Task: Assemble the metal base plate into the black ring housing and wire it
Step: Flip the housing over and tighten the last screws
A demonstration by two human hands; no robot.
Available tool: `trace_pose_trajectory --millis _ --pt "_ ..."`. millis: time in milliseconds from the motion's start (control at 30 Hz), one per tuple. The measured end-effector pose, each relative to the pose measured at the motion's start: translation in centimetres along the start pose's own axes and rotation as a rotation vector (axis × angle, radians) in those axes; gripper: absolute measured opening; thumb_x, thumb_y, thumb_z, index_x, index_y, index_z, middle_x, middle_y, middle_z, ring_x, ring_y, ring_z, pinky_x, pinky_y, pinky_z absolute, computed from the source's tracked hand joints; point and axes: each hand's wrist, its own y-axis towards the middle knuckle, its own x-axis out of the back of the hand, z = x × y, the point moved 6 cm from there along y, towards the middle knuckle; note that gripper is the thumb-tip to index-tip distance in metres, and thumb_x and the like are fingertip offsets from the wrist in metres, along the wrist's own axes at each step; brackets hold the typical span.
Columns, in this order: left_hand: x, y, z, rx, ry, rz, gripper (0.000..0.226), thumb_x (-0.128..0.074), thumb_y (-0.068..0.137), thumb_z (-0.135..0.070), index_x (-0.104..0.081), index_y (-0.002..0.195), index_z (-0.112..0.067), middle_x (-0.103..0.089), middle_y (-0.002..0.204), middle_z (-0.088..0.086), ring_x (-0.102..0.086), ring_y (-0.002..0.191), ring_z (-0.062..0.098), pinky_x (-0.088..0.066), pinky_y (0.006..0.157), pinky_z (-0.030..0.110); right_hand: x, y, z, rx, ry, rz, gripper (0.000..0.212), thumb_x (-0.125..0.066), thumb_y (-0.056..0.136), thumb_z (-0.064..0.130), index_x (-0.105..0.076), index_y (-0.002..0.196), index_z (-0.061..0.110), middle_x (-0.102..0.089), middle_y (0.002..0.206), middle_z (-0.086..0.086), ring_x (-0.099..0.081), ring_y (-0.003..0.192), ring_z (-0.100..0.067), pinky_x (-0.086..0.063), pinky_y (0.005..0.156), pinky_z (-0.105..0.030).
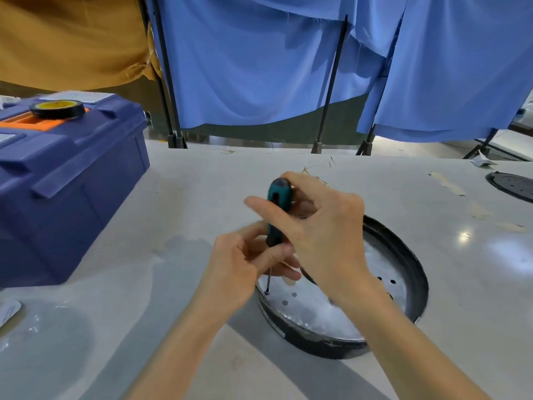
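While right hand [323,232] grips the screwdriver [278,197] (upright), left hand [239,267] pinches it lower down.

My right hand [320,223] grips the top of the upright green screwdriver [277,209], and my left hand [245,264] pinches its lower handle. Its tip touches the left edge of the metal plate [317,310], which sits inside the black ring [415,272] at lower centre.

Blue toolbox [69,180] blocks table's [202,183] left; bare tabletop between toolbox and black ring housing [415,272].
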Motion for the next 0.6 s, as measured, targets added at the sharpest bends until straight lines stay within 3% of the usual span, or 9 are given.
trace_pose_trajectory --millis 67,133,233,333,400,467,600 --pt "0.0 0.1 0.3 0.026 0.003 -0.019 0.022 -0.068 0.078 -0.024 -0.071 0.097 -0.012 -0.074 0.075 0.014 -0.073 0.064 0.03 -0.059 0.065 0.027 -0.2 1.0 -0.6 -0.09 0.258 0.262 0.034 -0.074 0.084 0.03 -0.071 0.116 0.017 -0.075 0.096 0.005 -0.072 0.085 -0.01 -0.06 0.082 -0.036" --pt "-0.2 0.1 0.5 0.044 0.044 -0.006 0.027 -0.067 0.081 -0.027 -0.068 0.103 -0.012 -0.074 0.074 0.012 -0.074 0.066 0.029 -0.059 0.066 0.026 -0.1 1.6 -0.6 -0.066 0.408 0.423 0.036 -0.064 0.093 0.016 -0.063 0.129 0.012 -0.071 0.119 0.0 -0.07 0.105 -0.011 -0.055 0.095 -0.036" --pt "0.2 -0.4 0.5 0.02 0.161 -0.017 0.036 -0.078 0.073 -0.037 -0.069 0.102 -0.019 -0.077 0.087 -0.002 -0.074 0.086 0.014 -0.054 0.081 0.017 0.0 1.8 -0.6 0.002 0.391 0.442 0.025 -0.064 0.093 0.011 -0.069 0.117 0.005 -0.075 0.101 -0.007 -0.073 0.097 -0.014 -0.059 0.088 -0.035" --pt "1.0 -1.0 1.0 -0.05 0.445 -0.051 0.077 -0.091 0.054 -0.044 -0.058 0.124 -0.041 -0.06 0.121 -0.036 -0.044 0.122 -0.02 -0.031 0.108 0.012 0.2 1.8 -0.5 0.048 0.296 0.329 0.019 -0.072 0.088 0.015 -0.074 0.103 0.004 -0.073 0.078 -0.008 -0.073 0.074 -0.006 -0.059 0.069 -0.022" --pt "0.7 -1.1 2.2 -0.011 0.434 0.004 0.094 -0.091 0.055 -0.041 -0.044 0.135 -0.046 -0.052 0.13 -0.037 -0.038 0.127 -0.019 -0.03 0.108 0.011 0.3 2.3 0.0 0.168 0.105 0.21 0.018 -0.076 0.084 0.02 -0.075 0.09 0.002 -0.068 0.066 -0.008 -0.065 0.059 -0.007 -0.053 0.057 -0.017" --pt "0.5 -1.0 2.6 -0.011 0.418 0.027 0.087 -0.09 0.06 -0.041 -0.045 0.134 -0.041 -0.056 0.128 -0.028 -0.045 0.126 -0.01 -0.037 0.102 0.01 -0.2 2.5 0.9 0.303 -0.096 0.112 0.028 -0.078 0.083 0.025 -0.071 0.074 -0.001 -0.061 0.054 -0.009 -0.054 0.048 -0.018 -0.049 0.052 -0.031" --pt "0.3 -1.2 2.4 -0.019 0.329 -0.001 0.036 -0.077 0.076 -0.048 -0.065 0.108 -0.037 -0.066 0.117 -0.019 -0.053 0.122 0.002 -0.038 0.105 0.037 -1.5 1.4 2.8 0.428 -0.258 -0.071 0.052 -0.071 0.085 0.037 -0.053 0.054 -0.001 -0.039 0.04 -0.008 -0.038 0.037 -0.027 -0.041 0.04 -0.041"
